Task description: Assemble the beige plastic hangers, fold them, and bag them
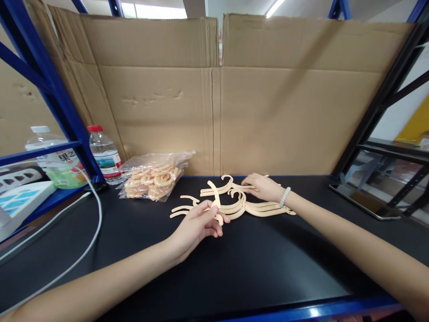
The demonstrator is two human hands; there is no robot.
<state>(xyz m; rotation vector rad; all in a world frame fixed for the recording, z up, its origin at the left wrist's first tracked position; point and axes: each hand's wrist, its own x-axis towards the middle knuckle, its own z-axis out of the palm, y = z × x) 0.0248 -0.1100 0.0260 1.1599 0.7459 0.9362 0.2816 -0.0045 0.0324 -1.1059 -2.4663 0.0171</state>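
My left hand (197,221) pinches a short curved cream plastic piece (216,197) between thumb and fingers, holding it raised in front of the pile. Farther back, my right hand (264,187) has its fingers closed on a cream plastic hanger (234,186), partly hidden by the hand. Between the hands and just behind the left one lie several stacked cream hangers (264,209), with hooks pointing away from me. Another loose curved piece (189,198) rests left of the stack, close to my left fingers.
A clear bag of cream plastic parts (154,176) lies at the back left, beside a water bottle (105,156). A white cable (97,223) curves across the left side. A phone-like flat device (363,201) lies at right. Cardboard (161,103) walls off the black table (254,268).
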